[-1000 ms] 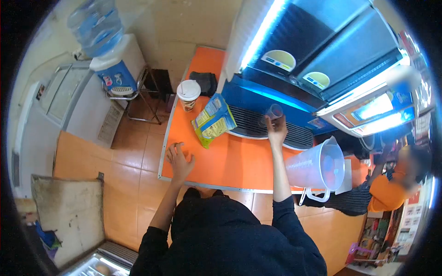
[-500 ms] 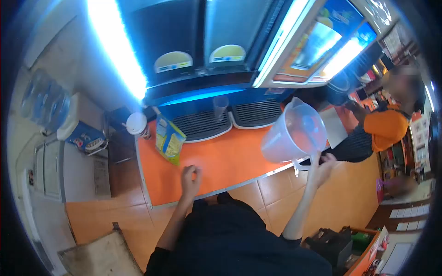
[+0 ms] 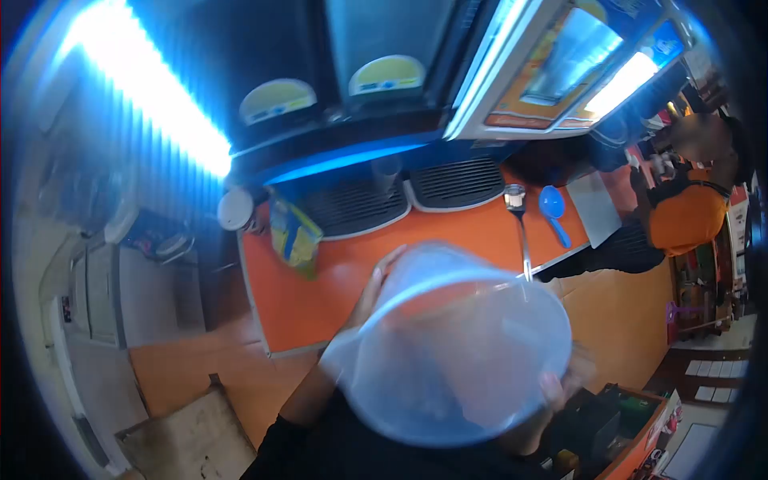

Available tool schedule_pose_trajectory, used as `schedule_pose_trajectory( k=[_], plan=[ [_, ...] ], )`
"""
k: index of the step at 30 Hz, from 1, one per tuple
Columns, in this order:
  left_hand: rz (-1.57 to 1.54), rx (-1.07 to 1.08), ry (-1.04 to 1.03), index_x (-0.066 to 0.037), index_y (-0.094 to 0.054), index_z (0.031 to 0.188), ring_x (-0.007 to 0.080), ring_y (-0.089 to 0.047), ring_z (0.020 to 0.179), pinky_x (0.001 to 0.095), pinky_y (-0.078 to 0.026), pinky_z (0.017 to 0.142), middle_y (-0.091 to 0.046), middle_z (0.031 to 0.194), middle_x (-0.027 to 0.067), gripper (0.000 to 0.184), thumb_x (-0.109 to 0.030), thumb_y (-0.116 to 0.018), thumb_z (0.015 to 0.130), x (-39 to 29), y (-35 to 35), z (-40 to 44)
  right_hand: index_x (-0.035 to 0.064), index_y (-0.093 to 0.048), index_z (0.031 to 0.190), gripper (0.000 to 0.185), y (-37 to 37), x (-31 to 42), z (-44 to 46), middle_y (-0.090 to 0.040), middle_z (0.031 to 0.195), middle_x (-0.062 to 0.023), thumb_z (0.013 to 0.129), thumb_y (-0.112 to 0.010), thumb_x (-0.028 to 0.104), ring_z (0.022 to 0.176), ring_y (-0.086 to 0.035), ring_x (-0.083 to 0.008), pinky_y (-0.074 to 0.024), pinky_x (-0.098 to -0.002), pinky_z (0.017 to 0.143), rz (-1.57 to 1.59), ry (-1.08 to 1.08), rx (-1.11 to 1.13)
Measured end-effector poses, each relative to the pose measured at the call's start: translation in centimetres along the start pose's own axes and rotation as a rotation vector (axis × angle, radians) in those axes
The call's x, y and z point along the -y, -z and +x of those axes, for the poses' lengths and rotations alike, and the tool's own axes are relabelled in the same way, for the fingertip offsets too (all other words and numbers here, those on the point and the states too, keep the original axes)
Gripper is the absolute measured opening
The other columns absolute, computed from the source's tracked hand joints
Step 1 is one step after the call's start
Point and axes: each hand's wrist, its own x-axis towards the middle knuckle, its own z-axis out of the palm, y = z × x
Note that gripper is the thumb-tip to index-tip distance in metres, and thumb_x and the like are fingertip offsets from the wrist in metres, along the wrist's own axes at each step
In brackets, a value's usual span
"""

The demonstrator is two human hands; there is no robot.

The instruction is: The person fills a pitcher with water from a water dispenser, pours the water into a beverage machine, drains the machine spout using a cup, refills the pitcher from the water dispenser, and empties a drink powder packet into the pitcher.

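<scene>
1. We have the big translucent pitcher (image 3: 456, 360) off the surface (image 3: 320, 316), in front of our body across its near edge, tilted so the mouth faces us
2. Right hand (image 3: 564, 384) holds the pitcher at the near-right rim, thumb over the lip; it's blurred, handle hidden, so we can't confirm a handle grip
3. Left hand (image 3: 384, 268) lies against the outer wall on the far left, mostly hidden; we can't tell how wide the fingers are; likely there to steady a bulky vessel one hand would let swing
4. Pitcher contents: we see orange and dark tones through the wall, no liquid we can make out; the tilt probably lets us look inside
5. Clear cup (image 3: 388, 174) stands on the left drip tray (image 3: 344, 212), presumably there to catch drips; fill unreadable
6. Lidded cup (image 3: 238, 211) and bag (image 3: 290, 236) sit at the left end, contents hidden by lid and packaging
7. Blue spoon (image 3: 552, 204) and metal-handled tool (image 3: 524, 232) lie side by side right of the trays, apart, probably parked within right-side reach
</scene>
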Motion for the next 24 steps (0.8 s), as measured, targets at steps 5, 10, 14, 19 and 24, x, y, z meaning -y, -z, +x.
schedule_pose_trajectory(
  k=[5, 10, 14, 19, 24],
  plan=[
    [-0.223, -0.021, -0.434, -0.004, -0.024, 0.145, 0.0247, -0.029, 0.136, 0.039, -0.018, 0.114, -0.03, 0.147, 0.015, 0.066, -0.051, -0.028, 0.098, -4.8, 4.1, -11.3, 0.0007, -0.056, 0.067, 0.039, -9.2, 14.1, 4.9, -0.053, 0.059, -0.0086, 0.069, -0.065, 0.038, 0.054, -0.051, -0.0226, -0.0424, -0.0337, 0.052, 0.168, 0.223, -0.131],
    [-0.178, -0.257, -0.574, -0.004, -0.023, 0.145, 0.0247, -0.029, 0.136, 0.0393, -0.018, 0.114, -0.031, 0.146, 0.0153, 0.068, -0.051, -0.032, 0.097, -10.2, 9.6, -26.2, 0.0009, -0.057, 0.065, 0.037, -23.5, 18.7, 4.0, -0.053, 0.058, -0.0077, 0.069, -0.066, 0.037, 0.052, -0.051, -0.0212, -0.0419, -0.0315, 0.052, 0.407, 0.293, -0.147],
    [-0.108, -0.552, -0.636, -0.004, -0.023, 0.145, 0.0247, -0.029, 0.136, 0.0395, -0.018, 0.114, -0.033, 0.145, 0.0155, 0.069, -0.051, -0.035, 0.096, -14.0, 14.0, -37.7, 0.0006, -0.058, 0.06, 0.029, -35.8, 20.8, 3.0, -0.054, 0.052, -0.0045, 0.071, -0.068, 0.026, 0.045, -0.05, -0.0149, -0.0384, -0.0254, 0.047, 0.32, 0.151, 0.089],
    [0.025, -0.934, -0.637, -0.004, -0.023, 0.146, 0.0247, -0.029, 0.136, 0.0398, -0.018, 0.114, -0.034, 0.144, 0.0158, 0.071, -0.052, -0.039, 0.095, -19.9, 24.1, -46.0, 0.0029, -0.057, 0.058, 0.034, -53.5, 20.4, 1.2, -0.047, 0.054, 0.0053, 0.082, -0.068, 0.024, 0.05, -0.038, -0.0049, -0.0272, -0.0249, 0.045, 0.595, -0.373, 0.344],
    [0.222, -1.066, -0.46, -0.001, -0.028, 0.143, 0.0244, -0.03, 0.134, 0.0361, -0.019, 0.112, -0.035, 0.144, 0.0151, 0.069, -0.048, -0.042, 0.094, -21.5, 43.0, -44.3, 0.0059, -0.052, 0.052, 0.047, -73.4, 15.8, 1.8, -0.043, 0.052, 0.0065, 0.086, -0.065, 0.036, 0.048, -0.037, -0.0059, -0.023, -0.0285, 0.043, 0.514, -0.566, 0.425]
  ],
)
